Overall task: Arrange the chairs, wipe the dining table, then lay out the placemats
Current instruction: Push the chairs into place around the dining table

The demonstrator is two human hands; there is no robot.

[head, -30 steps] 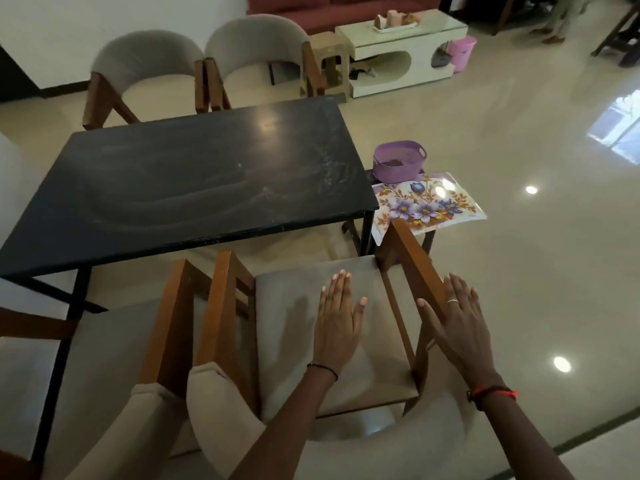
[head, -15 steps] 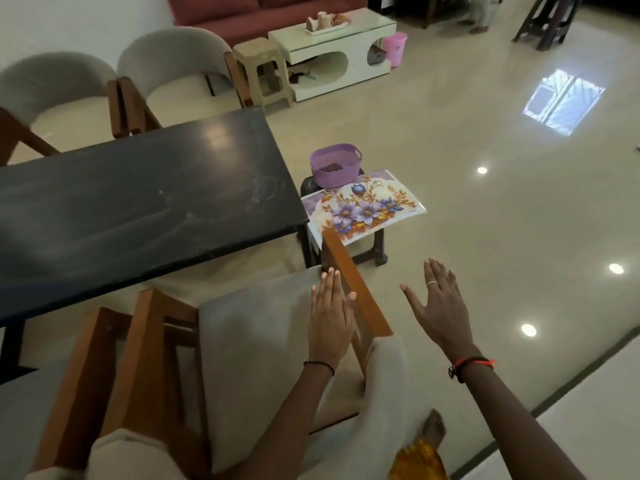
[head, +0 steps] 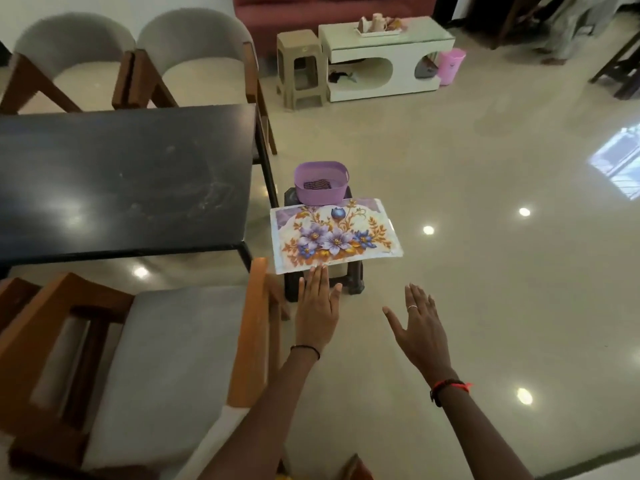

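On the far left we see two grey-cushioned chairs (head: 74,69) pushed up side by side behind the black dining table (head: 121,181), whose top shows faint smears. Nearer to us, at the lower left, a wooden-armed chair (head: 166,368) with a grey seat stands in front of the table's near edge, and another chair's wooden arm just shows at the left border beside it.

Moving right, our left hand (head: 317,313) is flat and open, fingers together, held out empty just past the near chair's right arm; its fingertips reach the near edge of the floral placemats (head: 334,235), though we cannot tell whether they touch. The placemats lie on a small dark stool (head: 349,282) just beside the table's right end, overhanging it. Behind them on the same stool sits a purple basket (head: 321,183) with something dark inside.

Further right, our right hand (head: 420,329) hangs open and empty over the bare floor (head: 485,289), fingers spread, a ring on one finger and a red band at the wrist. The two hands are apart.
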